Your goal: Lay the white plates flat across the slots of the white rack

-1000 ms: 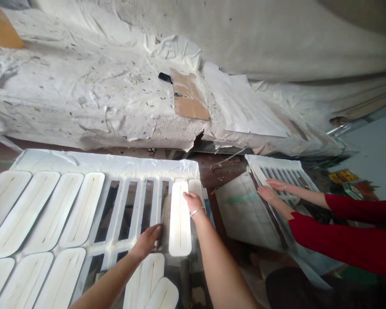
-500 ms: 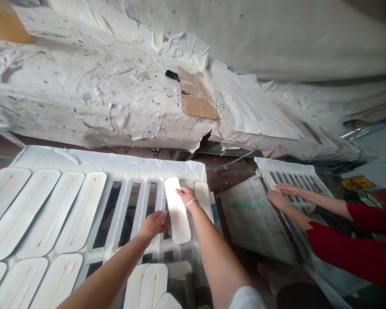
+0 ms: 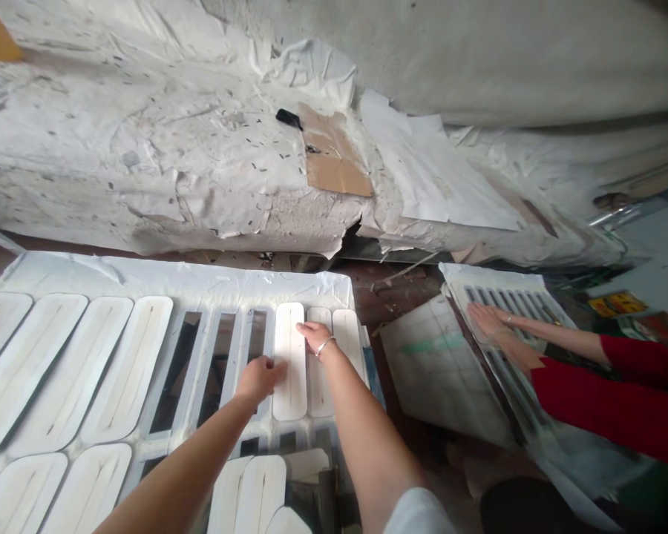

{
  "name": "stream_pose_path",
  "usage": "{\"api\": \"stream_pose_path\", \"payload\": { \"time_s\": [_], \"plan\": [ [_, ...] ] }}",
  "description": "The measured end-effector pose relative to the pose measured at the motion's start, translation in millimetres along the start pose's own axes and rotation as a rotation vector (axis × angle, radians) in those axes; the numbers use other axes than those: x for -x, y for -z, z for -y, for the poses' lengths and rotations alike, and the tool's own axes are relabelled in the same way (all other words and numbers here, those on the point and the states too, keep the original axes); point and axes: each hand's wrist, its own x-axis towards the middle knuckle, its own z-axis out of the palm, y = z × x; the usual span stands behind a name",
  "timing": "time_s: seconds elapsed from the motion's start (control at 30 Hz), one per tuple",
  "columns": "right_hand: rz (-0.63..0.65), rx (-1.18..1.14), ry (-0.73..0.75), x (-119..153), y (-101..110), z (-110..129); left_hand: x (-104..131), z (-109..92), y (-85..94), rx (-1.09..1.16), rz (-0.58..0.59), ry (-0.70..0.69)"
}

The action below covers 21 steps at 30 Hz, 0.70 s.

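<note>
A white rounded panel (image 3: 290, 363) with a dark line down its middle lies over the slots of a pale slotted frame (image 3: 189, 437). The fingers of my right hand (image 3: 316, 338) rest on its upper right edge, closed on it. At its left edge is my left hand (image 3: 260, 380), fingers curled and partly blurred, so whether it grips the panel is unclear. Two similar panels lie to the right, one of them (image 3: 319, 371) partly under my right hand. Bare slots show left of my left hand, and several panels (image 3: 131, 363) lie further left.
Another person's hands (image 3: 488, 320), in red sleeves, rest on a second slotted frame (image 3: 539, 297) at the right. Behind stands a paper-covered ledge (image 3: 200, 163) with brown cardboard (image 3: 337, 152) and a black object (image 3: 288, 118). More panels (image 3: 260, 493) lie near the bottom.
The panel has turned from tilted to nearly upright in view and settled on the frame, uncovering the panel beside it. My left hand has closed in on its edge. The other person's hands have come together.
</note>
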Motion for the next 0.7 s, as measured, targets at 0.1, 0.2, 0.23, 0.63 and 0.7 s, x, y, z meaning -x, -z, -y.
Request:
{"api": "stream_pose_path", "payload": {
  "time_s": [0.1, 0.2, 0.23, 0.63, 0.7],
  "plan": [
    [0.003, 0.228, -0.044, 3, 7, 7, -6, 3, -2.5, -0.027, 0.031, -0.002],
    [-0.02, 0.466, -0.054, 8, 24, 15, -8, 6, -3.6, -0.059, 0.008, -0.041],
    [-0.042, 0.533, -0.041, 11, 31, 17, -7, 6, -2.9, -0.073, 0.008, -0.05],
    [-0.11, 0.794, 0.172, 54, 50, -21, -10, 7, 3.4, -0.257, -0.012, -0.239],
    [-0.119, 0.791, 0.232, 51, 45, -17, -9, 12, 2.8, -0.243, -0.029, -0.318]
  ]
}}
